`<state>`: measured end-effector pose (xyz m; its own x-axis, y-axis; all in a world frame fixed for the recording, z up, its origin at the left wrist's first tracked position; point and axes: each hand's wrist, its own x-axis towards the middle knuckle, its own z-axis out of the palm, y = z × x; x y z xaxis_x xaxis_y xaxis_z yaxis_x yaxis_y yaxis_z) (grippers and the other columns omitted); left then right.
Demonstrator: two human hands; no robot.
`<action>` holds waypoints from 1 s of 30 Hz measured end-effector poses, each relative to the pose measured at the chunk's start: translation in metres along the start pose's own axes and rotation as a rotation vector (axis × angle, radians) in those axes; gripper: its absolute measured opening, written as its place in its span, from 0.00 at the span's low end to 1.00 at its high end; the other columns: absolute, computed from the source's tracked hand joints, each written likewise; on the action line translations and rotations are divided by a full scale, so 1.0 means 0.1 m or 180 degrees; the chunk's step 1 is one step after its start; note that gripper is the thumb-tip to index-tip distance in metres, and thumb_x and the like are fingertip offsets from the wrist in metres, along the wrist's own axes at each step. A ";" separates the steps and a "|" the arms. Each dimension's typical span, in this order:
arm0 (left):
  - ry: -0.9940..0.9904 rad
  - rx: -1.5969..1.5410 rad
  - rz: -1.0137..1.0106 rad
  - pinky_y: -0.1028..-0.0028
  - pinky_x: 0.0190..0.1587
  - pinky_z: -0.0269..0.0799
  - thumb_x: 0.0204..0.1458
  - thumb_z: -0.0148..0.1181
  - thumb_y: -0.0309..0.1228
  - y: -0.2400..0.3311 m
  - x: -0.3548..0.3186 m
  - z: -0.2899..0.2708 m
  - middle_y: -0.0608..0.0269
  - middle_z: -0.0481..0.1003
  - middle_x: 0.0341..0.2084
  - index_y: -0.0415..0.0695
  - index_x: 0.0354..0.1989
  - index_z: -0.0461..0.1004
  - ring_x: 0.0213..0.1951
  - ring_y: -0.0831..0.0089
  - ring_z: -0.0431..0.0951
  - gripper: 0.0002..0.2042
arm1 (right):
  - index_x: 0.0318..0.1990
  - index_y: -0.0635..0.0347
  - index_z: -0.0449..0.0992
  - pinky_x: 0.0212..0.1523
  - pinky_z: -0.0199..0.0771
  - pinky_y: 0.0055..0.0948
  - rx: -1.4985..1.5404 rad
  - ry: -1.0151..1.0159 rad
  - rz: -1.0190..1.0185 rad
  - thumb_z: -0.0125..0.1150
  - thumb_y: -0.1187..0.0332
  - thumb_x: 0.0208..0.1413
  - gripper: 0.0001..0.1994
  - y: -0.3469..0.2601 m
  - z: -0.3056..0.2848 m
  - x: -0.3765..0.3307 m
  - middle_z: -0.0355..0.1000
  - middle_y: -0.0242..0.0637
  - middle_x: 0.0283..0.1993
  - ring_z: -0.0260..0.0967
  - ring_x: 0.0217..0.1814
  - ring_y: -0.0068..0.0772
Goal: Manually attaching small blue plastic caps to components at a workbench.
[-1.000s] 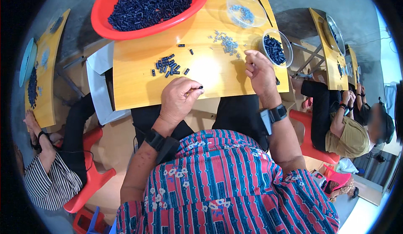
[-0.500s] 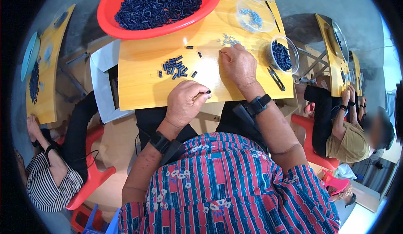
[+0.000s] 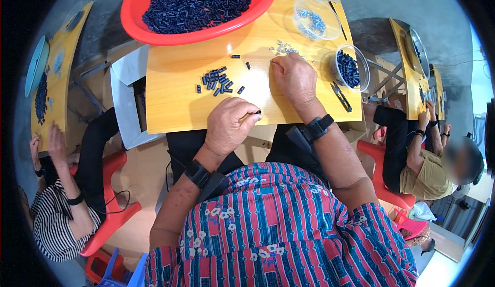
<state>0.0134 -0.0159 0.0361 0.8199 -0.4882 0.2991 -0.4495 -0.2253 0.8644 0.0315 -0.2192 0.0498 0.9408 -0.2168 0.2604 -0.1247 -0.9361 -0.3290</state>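
Your left hand (image 3: 227, 126) is curled at the near edge of the wooden table (image 3: 170, 101), pinching 1 small dark piece (image 3: 258, 112) between thumb and fingertips. Your right hand (image 3: 295, 78) rests knuckles-up farther in, fingertips down on a scatter of small silver parts (image 3: 284, 49) — whether it grips any, you cannot tell. Between the hands lies a loose cluster of dark pieces (image 3: 217, 79); beyond sit a red basin (image 3: 135, 16) and a clear bowl (image 3: 350, 68) of them.
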 end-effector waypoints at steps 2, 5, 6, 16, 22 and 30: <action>0.0016 0.0036 0.0064 0.71 0.31 0.72 0.42 0.69 0.20 0.00 0.01 0.00 0.60 0.77 0.24 0.39 0.28 0.79 0.28 0.67 0.77 0.05 | 0.34 0.50 0.83 0.35 0.76 0.42 -0.0065 -0.0043 0.0018 0.62 0.65 0.53 0.06 0.00 0.00 0.00 0.74 0.37 0.32 0.76 0.36 0.44; -0.0002 0.0017 0.0025 0.71 0.31 0.72 0.42 0.69 0.20 0.00 0.00 0.00 0.60 0.78 0.24 0.39 0.28 0.79 0.28 0.66 0.77 0.05 | 0.34 0.50 0.83 0.35 0.76 0.42 -0.0103 -0.0084 -0.0074 0.61 0.66 0.53 0.06 0.03 0.03 0.01 0.74 0.37 0.33 0.76 0.36 0.44; 0.0002 0.0019 0.0026 0.71 0.31 0.72 0.42 0.69 0.20 0.00 0.00 0.00 0.60 0.78 0.24 0.39 0.28 0.79 0.28 0.66 0.77 0.05 | 0.35 0.50 0.82 0.35 0.76 0.41 -0.0180 -0.0126 -0.0151 0.61 0.66 0.53 0.05 0.03 0.03 0.01 0.73 0.37 0.33 0.76 0.36 0.44; -0.0014 -0.0058 -0.0075 0.74 0.29 0.71 0.45 0.68 0.21 -0.04 0.00 0.02 0.60 0.76 0.25 0.39 0.29 0.79 0.26 0.71 0.76 0.05 | 0.36 0.54 0.79 0.32 0.75 0.38 0.0175 0.0078 -0.0676 0.59 0.71 0.54 0.04 0.13 0.06 -0.11 0.73 0.39 0.32 0.74 0.31 0.44; 0.0018 -0.0120 -0.0232 0.76 0.28 0.71 0.46 0.69 0.22 -0.08 -0.01 0.01 0.61 0.75 0.24 0.38 0.30 0.78 0.24 0.75 0.75 0.05 | 0.36 0.55 0.78 0.34 0.72 0.38 0.1520 -0.0557 -0.0575 0.62 0.72 0.53 0.04 -0.07 -0.24 -0.39 0.72 0.40 0.31 0.72 0.31 0.46; 0.0021 -0.0170 -0.0319 0.76 0.28 0.71 0.46 0.70 0.22 -0.07 -0.01 0.04 0.61 0.73 0.23 0.37 0.29 0.77 0.24 0.75 0.75 0.06 | 0.36 0.54 0.78 0.29 0.69 0.34 0.1361 -0.0531 -0.1022 0.65 0.75 0.51 0.06 -0.12 -0.26 -0.55 0.66 0.37 0.26 0.69 0.27 0.39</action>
<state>0.0139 -0.0168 0.0284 0.8622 -0.4598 0.2126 -0.3457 -0.2273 0.9104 -0.0273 -0.2036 0.0633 0.9520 0.1398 0.2724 0.2824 -0.7446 -0.6048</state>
